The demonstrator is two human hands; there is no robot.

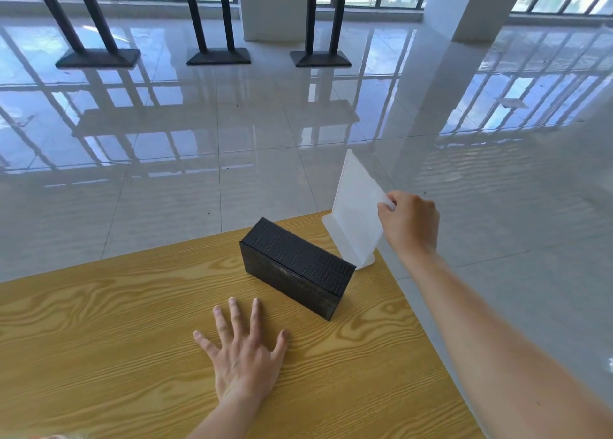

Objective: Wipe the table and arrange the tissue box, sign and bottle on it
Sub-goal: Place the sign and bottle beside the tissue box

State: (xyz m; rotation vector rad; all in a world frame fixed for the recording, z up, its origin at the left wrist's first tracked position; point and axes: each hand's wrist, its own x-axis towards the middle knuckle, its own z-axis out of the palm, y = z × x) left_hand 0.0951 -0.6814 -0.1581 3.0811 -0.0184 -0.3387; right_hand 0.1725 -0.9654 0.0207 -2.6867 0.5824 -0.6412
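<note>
We take the tissue box [298,266] as our landmark: a black rectangular carton with an embossed maze-like pattern, lying on the glossy wood-grain table [99,339]. Just behind the box is the sign [356,213], a frosted white plastic sheet on a flat base, tilted. The box hides part of that base. Our right hand [411,223] pinches the sign's upper corner. In front of the box our left hand [242,355] lies flat on the wood, fingers spread, holding nothing.

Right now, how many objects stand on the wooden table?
2. The black tissue box stands near the far right corner; the white sign stands behind it at the corner, pinched by the right hand. No other object shows.
</note>
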